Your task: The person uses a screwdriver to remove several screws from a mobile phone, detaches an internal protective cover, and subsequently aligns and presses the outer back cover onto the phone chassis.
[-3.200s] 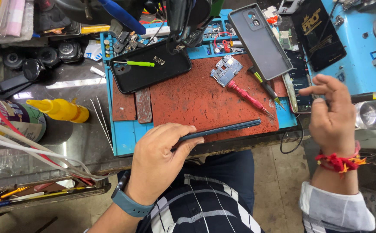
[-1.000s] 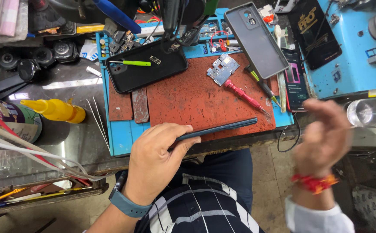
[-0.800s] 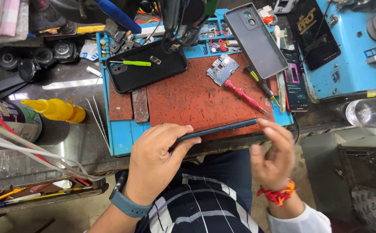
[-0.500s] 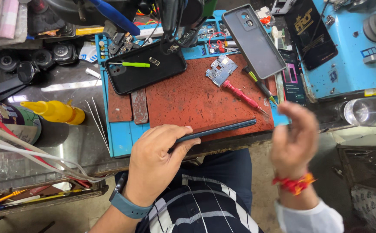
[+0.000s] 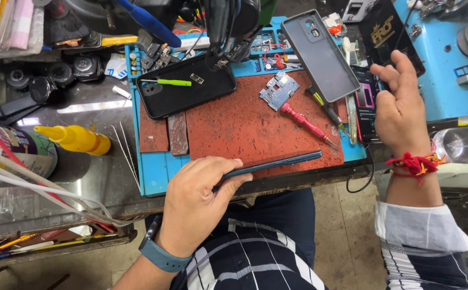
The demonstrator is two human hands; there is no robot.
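Observation:
My left hand point(image 5: 196, 207) grips a thin dark phone point(image 5: 282, 161) that stands on its long edge at the front of the red work mat point(image 5: 245, 123). A blue-grey watch sits on that wrist. My right hand point(image 5: 400, 107), with a red thread at the wrist, hovers past the mat's right edge, fingers apart and loosely curled, nothing visible in it. It is just over a dark phone with a pink part point(image 5: 365, 99). On the mat lie a small blue circuit board point(image 5: 276, 91) and a red-handled screwdriver point(image 5: 304, 121).
A grey phone back cover point(image 5: 320, 53) leans at the mat's far right. A black phone shell point(image 5: 185, 91) with a green tool point(image 5: 172, 82) lies far left. A yellow squeeze bottle point(image 5: 75, 139) and thin rods point(image 5: 124, 153) lie left of the blue tray point(image 5: 151, 172). Cables cross the left foreground.
My right hand dropped toward my lap, then rose again to the right of the mat. My left hand kept the phone still on its edge.

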